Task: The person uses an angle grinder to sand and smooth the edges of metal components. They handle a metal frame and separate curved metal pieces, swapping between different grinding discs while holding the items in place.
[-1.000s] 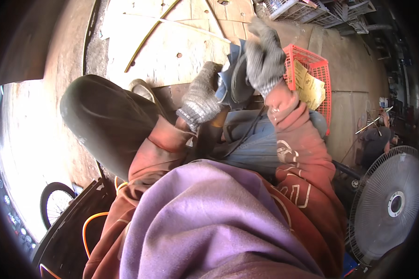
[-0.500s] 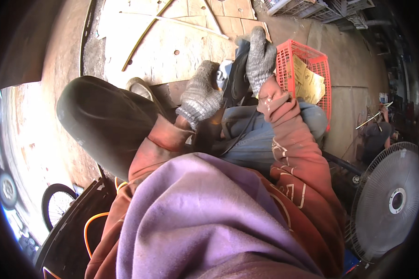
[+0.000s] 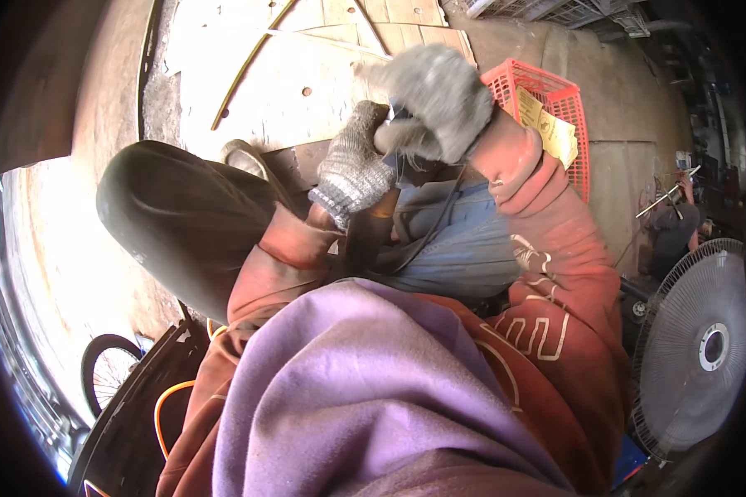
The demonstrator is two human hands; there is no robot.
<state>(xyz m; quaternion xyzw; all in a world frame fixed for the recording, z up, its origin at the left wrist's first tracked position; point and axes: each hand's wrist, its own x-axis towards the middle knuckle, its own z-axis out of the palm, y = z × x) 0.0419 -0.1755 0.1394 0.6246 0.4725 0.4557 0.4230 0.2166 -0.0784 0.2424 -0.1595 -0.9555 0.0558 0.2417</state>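
My left hand [image 3: 354, 163], in a grey knitted glove, is closed around the near left side of a dark object [image 3: 414, 172] above my lap. Most of that object is covered by my hands, so I cannot tell its kind. A thin black cord [image 3: 441, 219] runs beside it across my jeans. My right hand [image 3: 441, 103], gloved alike, is raised over the object's far side and blurred by motion. Its fingers point left and the thumb reaches close to my left hand; whether it grips anything cannot be told.
To the right stands a red plastic basket [image 3: 583, 145] with yellow printed papers [image 3: 549, 131]. Flattened cardboard [image 3: 294, 99] lies ahead, with thin strips [image 3: 249, 70] on it. A fan [image 3: 704, 348] is at the lower right; another person [image 3: 671, 219] sits farther right. A bicycle wheel [image 3: 108, 373] shows at the left.
My right hand has left the object's right side, rising and swinging left across it, now hiding more of it. My left hand stays nearly in place. The view has shifted slightly.
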